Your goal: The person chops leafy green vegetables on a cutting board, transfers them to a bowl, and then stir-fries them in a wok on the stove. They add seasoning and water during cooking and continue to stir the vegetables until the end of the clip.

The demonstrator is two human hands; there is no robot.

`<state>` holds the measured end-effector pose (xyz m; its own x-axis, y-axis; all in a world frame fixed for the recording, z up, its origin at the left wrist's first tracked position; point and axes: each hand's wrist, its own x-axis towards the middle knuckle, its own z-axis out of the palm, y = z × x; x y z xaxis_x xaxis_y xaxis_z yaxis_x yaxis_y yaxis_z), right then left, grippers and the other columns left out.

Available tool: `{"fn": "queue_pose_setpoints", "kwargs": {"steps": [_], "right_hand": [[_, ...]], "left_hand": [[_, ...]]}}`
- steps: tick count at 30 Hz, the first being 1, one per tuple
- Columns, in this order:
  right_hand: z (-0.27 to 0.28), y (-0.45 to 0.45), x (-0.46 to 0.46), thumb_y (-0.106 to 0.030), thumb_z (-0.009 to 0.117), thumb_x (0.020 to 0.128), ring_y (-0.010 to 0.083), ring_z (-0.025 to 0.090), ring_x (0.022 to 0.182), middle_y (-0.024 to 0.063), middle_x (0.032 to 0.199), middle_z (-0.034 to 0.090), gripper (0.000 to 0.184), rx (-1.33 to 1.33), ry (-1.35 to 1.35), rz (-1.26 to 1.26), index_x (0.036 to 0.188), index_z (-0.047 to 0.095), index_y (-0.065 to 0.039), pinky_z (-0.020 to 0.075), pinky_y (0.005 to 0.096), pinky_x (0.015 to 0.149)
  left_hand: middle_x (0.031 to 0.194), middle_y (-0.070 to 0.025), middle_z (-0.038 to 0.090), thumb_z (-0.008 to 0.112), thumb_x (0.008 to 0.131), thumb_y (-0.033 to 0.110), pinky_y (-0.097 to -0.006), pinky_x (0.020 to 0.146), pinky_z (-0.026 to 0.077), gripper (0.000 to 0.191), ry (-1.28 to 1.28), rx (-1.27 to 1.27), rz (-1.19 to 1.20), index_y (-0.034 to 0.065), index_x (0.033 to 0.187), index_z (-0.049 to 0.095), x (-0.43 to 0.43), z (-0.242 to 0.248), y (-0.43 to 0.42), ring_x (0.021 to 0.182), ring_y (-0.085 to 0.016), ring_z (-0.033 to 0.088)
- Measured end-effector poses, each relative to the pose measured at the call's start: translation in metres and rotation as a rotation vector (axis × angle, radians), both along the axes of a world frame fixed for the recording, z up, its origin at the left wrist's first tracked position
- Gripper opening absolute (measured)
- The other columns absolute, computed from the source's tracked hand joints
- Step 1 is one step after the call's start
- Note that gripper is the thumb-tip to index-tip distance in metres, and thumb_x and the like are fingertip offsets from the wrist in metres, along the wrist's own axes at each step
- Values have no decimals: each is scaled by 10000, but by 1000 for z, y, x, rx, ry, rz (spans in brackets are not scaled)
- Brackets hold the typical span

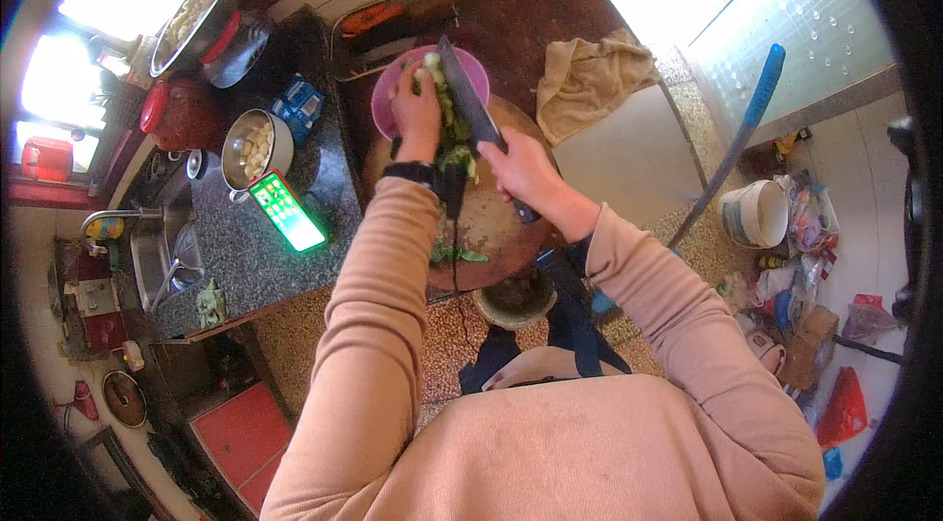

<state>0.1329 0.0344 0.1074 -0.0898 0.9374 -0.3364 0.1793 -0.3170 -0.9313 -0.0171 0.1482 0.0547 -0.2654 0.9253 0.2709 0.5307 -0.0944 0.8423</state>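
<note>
My left hand (417, 116) presses chopped leafy greens (446, 105) against a knife blade, above a pink bowl (386, 108). My right hand (524, 169) grips the handle of the wide kitchen knife (471, 97), whose dark blade slants up and away over the bowl's right side. The bowl stands at the far edge of a round wooden chopping board (508, 234), and the hands partly hide its inside. A few green scraps (460, 254) lie on the near part of the board.
A pot of pale peeled pieces (256, 145), a lit phone (286, 210) and a blue packet (298, 107) sit on the stone counter at left, beside a sink (147, 248). A tan cloth (589, 83) lies to the right. Below the board stands a basin (516, 304).
</note>
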Motion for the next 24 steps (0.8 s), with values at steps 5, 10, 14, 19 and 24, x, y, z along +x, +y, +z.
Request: {"fn": "queue_pose_setpoints", "kwargs": {"steps": [5,10,14,19,24], "right_hand": [[-13,-24,37,-223,540,874,123,441,369,22,517,421,230,-64,110,-78,831,435,-22,368,278,325],[-45,-81,76,-217,531,888,92,407,371,8,561,429,204,-205,278,-191,813,426,-59,343,250,326],[-79,-93,73,-220,525,891,87,406,387,2,571,428,196,-352,271,-225,812,424,-71,345,243,339],[-104,-83,38,-210,509,895,89,396,398,4,609,424,159,-380,464,-214,867,415,-84,346,252,346],[-106,-91,6,-217,498,892,99,385,396,8,614,417,149,-461,460,-162,888,414,-95,342,261,345]], "left_hand": [[1116,-174,566,531,853,255,-328,901,398,337,-104,-129,-229,47,1115,571,-36,0,-9,1043,-295,531],[1092,-146,569,536,843,171,-354,878,405,306,-101,76,-55,26,1111,565,-80,3,-90,1001,-296,539],[1212,-197,478,518,858,272,-408,975,314,435,124,-104,42,5,1198,480,-75,-39,-118,1159,-350,404],[1314,-236,368,554,790,484,-448,1031,220,689,166,-338,-66,-23,1238,427,-58,-74,-90,1241,-405,278],[1255,-248,416,593,731,524,-463,990,260,748,268,-270,-48,-18,1225,442,-40,-76,-90,1131,-428,379]]}}
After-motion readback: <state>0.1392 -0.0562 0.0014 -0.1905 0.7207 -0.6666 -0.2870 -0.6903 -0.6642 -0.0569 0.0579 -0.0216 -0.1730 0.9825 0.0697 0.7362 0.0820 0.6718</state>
